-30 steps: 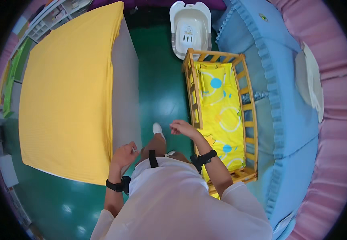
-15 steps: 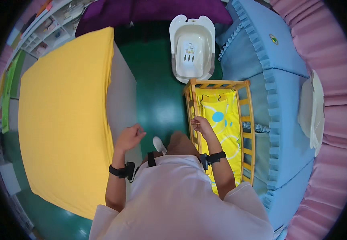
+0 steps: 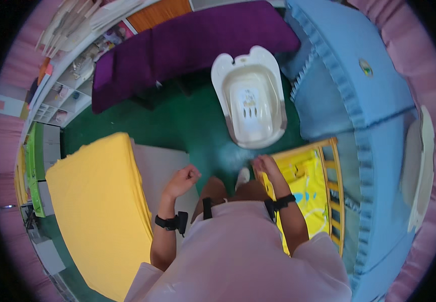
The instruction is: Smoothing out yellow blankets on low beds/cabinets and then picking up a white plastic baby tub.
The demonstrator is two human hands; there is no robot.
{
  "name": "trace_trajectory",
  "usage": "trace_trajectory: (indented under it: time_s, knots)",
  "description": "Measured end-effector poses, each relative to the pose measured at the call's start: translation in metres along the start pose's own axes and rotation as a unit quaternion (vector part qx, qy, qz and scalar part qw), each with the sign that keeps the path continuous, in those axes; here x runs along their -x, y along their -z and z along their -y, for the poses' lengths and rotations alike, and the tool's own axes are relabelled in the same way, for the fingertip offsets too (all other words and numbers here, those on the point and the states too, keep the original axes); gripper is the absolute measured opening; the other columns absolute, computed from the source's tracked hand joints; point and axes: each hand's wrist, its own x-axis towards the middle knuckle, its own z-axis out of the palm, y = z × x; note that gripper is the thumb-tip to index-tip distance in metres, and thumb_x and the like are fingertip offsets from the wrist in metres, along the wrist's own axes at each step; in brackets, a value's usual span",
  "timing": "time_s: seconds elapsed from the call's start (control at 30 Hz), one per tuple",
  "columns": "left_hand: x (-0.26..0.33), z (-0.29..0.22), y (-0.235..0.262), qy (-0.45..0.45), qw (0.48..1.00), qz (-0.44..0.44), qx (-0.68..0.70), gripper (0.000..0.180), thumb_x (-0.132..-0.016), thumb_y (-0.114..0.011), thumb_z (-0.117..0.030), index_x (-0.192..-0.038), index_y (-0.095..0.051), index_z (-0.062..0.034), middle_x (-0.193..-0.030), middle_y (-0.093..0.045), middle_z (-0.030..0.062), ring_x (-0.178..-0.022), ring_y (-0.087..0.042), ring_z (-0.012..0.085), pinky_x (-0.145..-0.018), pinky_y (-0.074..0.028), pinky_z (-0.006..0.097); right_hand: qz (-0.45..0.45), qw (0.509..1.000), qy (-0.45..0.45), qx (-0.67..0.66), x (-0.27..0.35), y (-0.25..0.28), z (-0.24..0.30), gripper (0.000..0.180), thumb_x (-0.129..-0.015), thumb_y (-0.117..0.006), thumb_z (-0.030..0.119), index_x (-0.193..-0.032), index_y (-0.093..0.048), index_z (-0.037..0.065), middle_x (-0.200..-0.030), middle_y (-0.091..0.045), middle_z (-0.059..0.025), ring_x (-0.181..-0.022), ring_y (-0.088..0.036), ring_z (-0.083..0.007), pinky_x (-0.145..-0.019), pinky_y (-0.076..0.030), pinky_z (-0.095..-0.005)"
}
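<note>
My left hand [image 3: 182, 181] hangs in the air beside the yellow-covered table [image 3: 94, 216], fingers loosely curled with nothing in them. A black band with a small box is strapped round that wrist. My right hand [image 3: 267, 165] hovers over the near left part of a wooden crib [image 3: 334, 173], its fingers also curled and partly smeared; no object shows in it. Yellow patterned bedding [image 3: 306, 201] lies inside the crib. Ahead of the crib, a white baby bathtub [image 3: 250, 103] rests on the green floor.
A long purple-covered table [image 3: 192, 45] runs across the far side. Blue padded covers with ruffled edges [image 3: 343, 65] line the right, with another pale tub-shaped thing [image 3: 419, 171] leaning there. White shelves [image 3: 62, 103] stand at the far left, beside a pink curtain [image 3: 19, 60].
My view has tilted up and swung left, so the bathtub, crib and purple table appear lower. I have stepped forward, a different foot now showing. Both hands stay curled and empty.
</note>
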Motion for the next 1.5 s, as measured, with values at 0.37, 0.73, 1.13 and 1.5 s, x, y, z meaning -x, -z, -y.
trace_trajectory:
  time_s: [0.37,0.73,1.13,1.5]
  knots:
    - [-0.283,-0.094,0.108,-0.054,0.994,0.065,-0.071,0.027,-0.082,-0.063,-0.019,-0.100,-0.052,-0.0032,-0.081,-0.059,0.0111,-0.076,-0.059,0.0227,-0.067,-0.047,0.033,-0.112,0.991,-0.070,-0.001,-0.168,-0.003,0.066,0.025,-0.084,-0.047,0.021,-0.093,-0.055,-0.002,-0.085,-0.063,-0.0156,-0.071,-0.064,-0.0251,-0.066,-0.055,-0.0349]
    - [-0.604,-0.085,0.126,-0.129,0.941,0.043,-0.309,0.069,-0.076,-0.068,-0.035,-0.129,-0.038,-0.0033,-0.126,-0.048,0.0240,-0.115,-0.047,0.0372,-0.096,-0.040,0.042,-0.277,0.946,-0.133,-0.103,-0.281,-0.017,0.027,0.020,-0.084,-0.053,0.025,-0.085,-0.056,0.005,-0.078,-0.062,-0.0087,-0.068,-0.063,-0.0200,-0.062,-0.052,-0.0309]
    - [-0.778,-0.021,0.051,-0.265,0.780,-0.056,-0.564,0.066,-0.063,-0.077,-0.034,-0.116,-0.048,-0.0081,-0.103,-0.047,0.0170,-0.099,-0.046,0.0368,-0.082,-0.042,0.048,-0.326,0.911,-0.248,0.046,-0.420,0.087,-0.172,0.031,-0.078,-0.061,0.026,-0.091,-0.052,0.000,-0.079,-0.058,-0.0128,-0.074,-0.059,-0.0234,-0.067,-0.049,-0.0370]
    - [-0.813,0.012,0.061,-0.347,0.827,-0.012,-0.442,0.055,-0.063,-0.082,-0.019,-0.103,-0.051,0.0005,-0.097,-0.044,0.0135,-0.093,-0.045,0.0286,-0.083,-0.038,0.039,-0.490,0.836,-0.235,-0.074,-0.531,0.131,-0.278,0.096,-0.074,-0.068,0.038,-0.140,-0.016,-0.008,-0.136,-0.035,-0.0303,-0.127,-0.037,-0.0379,-0.103,-0.032,-0.0426]
